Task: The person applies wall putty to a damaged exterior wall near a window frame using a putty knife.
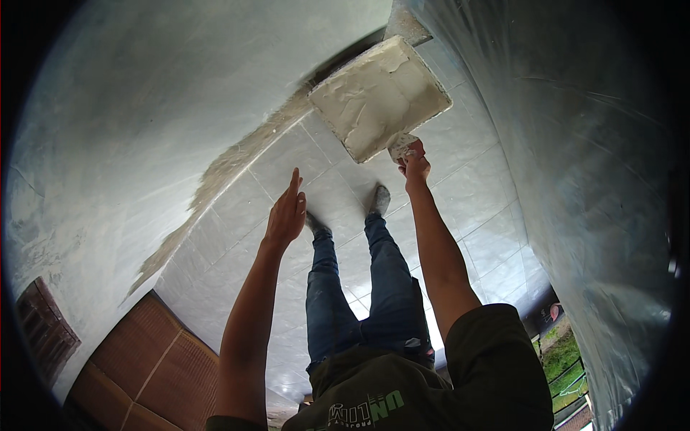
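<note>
Head view: the right hand (415, 164) is closed around a plaster-smeared hand tool (403, 146), the fingers wrapped about it; the exact kind of tool cannot be told under the coating. The tool lies at the lower edge of a rectangular plaster board (381, 97), overlapping that edge in view; whether the two are joined or merely touching cannot be determined. The board carries a thick, uneven layer of pale wet plaster and is located ahead of the person, near the wall foot. Whether it rests on the floor cannot be told.

The left hand (287, 213) is held out with fingers extended and close together, gripping nothing visible, over the tiled floor (287, 165).

A pale, patchy wall (158, 108) rises on the left, with a rough brownish strip (241, 159) along its base. Translucent plastic sheeting (589, 187) hangs on the right. Brown ribbed panels (176, 373) stand at lower left. The person wears blue jeans (388, 287) and a dark T-shirt (496, 359).
</note>
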`<action>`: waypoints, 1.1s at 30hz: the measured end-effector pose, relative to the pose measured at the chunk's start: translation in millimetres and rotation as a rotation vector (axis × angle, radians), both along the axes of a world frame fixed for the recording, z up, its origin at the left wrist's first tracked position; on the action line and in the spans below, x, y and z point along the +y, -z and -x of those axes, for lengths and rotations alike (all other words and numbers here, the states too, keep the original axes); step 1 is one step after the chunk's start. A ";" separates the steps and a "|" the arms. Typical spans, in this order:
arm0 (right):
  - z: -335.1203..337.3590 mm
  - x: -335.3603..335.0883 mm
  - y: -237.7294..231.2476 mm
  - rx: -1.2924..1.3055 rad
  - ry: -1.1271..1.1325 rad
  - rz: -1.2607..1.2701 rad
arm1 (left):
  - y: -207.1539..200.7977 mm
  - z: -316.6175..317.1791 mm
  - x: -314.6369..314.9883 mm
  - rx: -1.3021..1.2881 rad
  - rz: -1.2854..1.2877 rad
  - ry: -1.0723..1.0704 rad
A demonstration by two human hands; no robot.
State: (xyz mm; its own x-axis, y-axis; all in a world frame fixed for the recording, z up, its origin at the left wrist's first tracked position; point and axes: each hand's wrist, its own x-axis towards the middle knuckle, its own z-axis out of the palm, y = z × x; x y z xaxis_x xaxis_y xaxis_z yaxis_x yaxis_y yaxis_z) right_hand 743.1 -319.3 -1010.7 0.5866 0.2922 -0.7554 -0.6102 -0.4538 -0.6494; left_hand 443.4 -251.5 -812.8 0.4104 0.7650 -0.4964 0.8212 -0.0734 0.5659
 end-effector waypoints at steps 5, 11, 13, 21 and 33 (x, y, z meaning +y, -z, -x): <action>11.0 -18.7 0.8 0.014 -0.058 0.084 | 3.4 2.5 -2.5 -0.006 0.035 -0.014; 3.3 -26.1 -17.1 0.394 -0.117 -0.148 | 3.4 3.1 4.1 -0.009 -0.017 -0.008; -26.6 -13.4 -27.4 0.318 -0.203 -0.270 | 3.1 1.5 8.6 -0.029 -0.031 0.000; -95.7 65.8 -122.0 0.390 -0.427 -0.623 | -30.2 -2.2 20.6 -0.113 -0.129 -0.013; 0.4 120.0 -373.5 0.440 -0.385 -1.011 | -273.8 -32.7 110.6 -0.395 -0.600 0.026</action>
State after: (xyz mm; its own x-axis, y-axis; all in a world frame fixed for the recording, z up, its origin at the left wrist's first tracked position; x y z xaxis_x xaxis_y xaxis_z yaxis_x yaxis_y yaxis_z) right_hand 742.7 -199.3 -637.3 0.0740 0.9783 -0.1934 -0.8072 -0.0551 -0.5877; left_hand 476.1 -140.9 -539.0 0.4941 0.8471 0.1959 0.5575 -0.4816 0.6762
